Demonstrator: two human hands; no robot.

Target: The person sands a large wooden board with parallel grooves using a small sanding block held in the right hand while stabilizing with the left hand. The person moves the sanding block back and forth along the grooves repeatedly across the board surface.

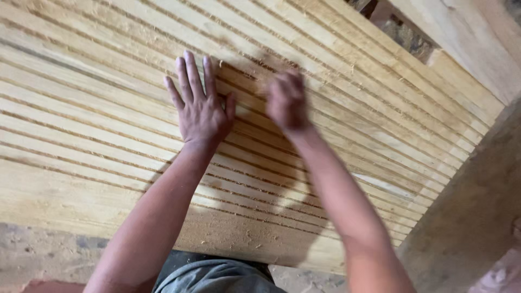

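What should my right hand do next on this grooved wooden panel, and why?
Probably run the right hand a little further along the same groove of the grooved panel. It is blurred mid-stroke, so whether it holds anything cannot be told; loose shavings lie on the wood, and the left hand lies flat, fingers spread, bracing the panel.

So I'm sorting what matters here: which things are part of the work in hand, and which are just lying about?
In hand: grooved wooden panel; left hand flat on it; right hand, blurred, on the grooves.
Lying about: sawdust; plain timber beam.
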